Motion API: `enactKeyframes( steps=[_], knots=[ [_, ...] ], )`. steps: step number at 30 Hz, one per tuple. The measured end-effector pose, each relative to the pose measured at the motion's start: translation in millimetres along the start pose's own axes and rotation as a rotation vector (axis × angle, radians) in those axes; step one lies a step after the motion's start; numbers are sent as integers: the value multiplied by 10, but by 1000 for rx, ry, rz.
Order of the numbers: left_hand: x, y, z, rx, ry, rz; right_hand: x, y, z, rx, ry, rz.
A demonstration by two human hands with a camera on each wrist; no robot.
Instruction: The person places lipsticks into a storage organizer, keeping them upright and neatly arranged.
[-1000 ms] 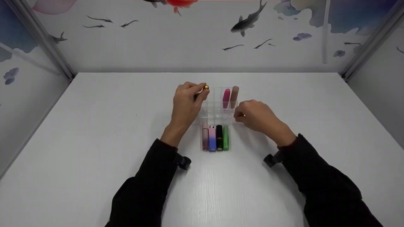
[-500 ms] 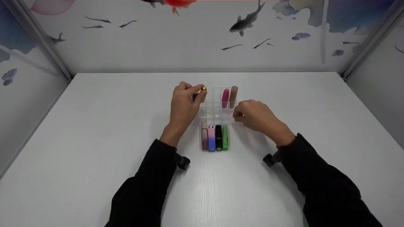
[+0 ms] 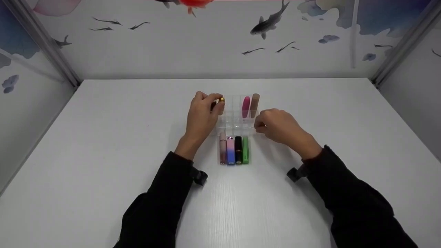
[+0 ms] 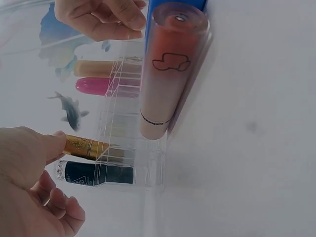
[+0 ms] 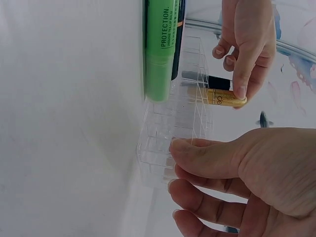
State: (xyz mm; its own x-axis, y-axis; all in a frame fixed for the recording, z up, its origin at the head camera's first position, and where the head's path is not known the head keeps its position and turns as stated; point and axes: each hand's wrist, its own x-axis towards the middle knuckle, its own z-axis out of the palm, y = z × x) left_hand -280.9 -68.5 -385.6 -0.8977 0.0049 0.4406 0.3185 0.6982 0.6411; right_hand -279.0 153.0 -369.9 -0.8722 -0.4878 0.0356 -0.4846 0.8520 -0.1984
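In the head view, my left hand (image 3: 203, 112) pinches the top of a gold lipstick tube (image 4: 85, 147) between thumb and fingers. The tube's lower part is inside a compartment of the clear organizer (image 3: 230, 123). Beside it stands a dark tube (image 4: 81, 173) with a sparkly end, partly hidden by my hand in the head view. My right hand (image 3: 280, 125) grips the organizer's right side, thumb at the near wall and other fingers curled behind. A pink tube (image 3: 245, 107) and a tan tube (image 3: 254, 105) stand upright in the right-hand compartments.
In front of the organizer, a row lies on the white table (image 3: 137, 165): a pinkish gloss tube (image 3: 223, 151), a pink-and-blue tube (image 3: 231, 151), a black tube (image 3: 238, 150) and a green lip balm (image 3: 245, 150). A patterned wall panel (image 3: 206, 51) stands behind the table.
My left hand has lowered the gold lipstick tube slightly within the organizer, its tip now a little lower. My right hand stays at the organizer's side.
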Motion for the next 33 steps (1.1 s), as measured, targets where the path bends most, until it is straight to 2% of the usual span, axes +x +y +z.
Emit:
enactKeyframes(
  steps=[16, 23, 33],
  knots=[
    [3, -12, -4, -13, 8, -34, -8, 1, -2, 3, 10, -12],
    [19, -16, -15, 15, 12, -21, -10, -1, -2, 9, 14, -1],
    [20, -33, -1, 28, -1, -44, -3, -8, 3, 2, 4, 12]
  ],
)
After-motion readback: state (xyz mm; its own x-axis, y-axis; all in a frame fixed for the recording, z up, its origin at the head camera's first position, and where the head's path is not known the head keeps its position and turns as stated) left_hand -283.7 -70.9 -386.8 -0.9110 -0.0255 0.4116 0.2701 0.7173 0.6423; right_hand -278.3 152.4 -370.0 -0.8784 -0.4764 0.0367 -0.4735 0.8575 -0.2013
